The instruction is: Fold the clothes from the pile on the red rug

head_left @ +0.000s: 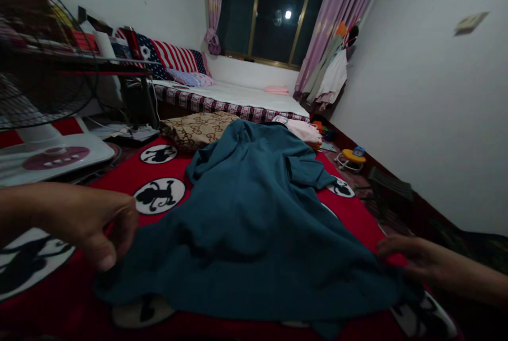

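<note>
A dark teal long-sleeved dress lies spread over a red blanket printed with black figures in white ovals. Its hem faces me and its sleeves lie towards the far end. At the hem's left corner is my left hand, fingers curled and thumb down, closed on the cloth's edge. Across from it, my right hand grips the hem's right corner between thumb and fingers; this hand is partly dark and blurred. The cloth between the two hands is wavy, with a raised fold in the middle.
Beyond the dress lie a brown patterned cloth bundle and folded pale clothes. A fan stands at left beside a cluttered desk. A daybed runs under the window. A small yellow-seated stool stands at right.
</note>
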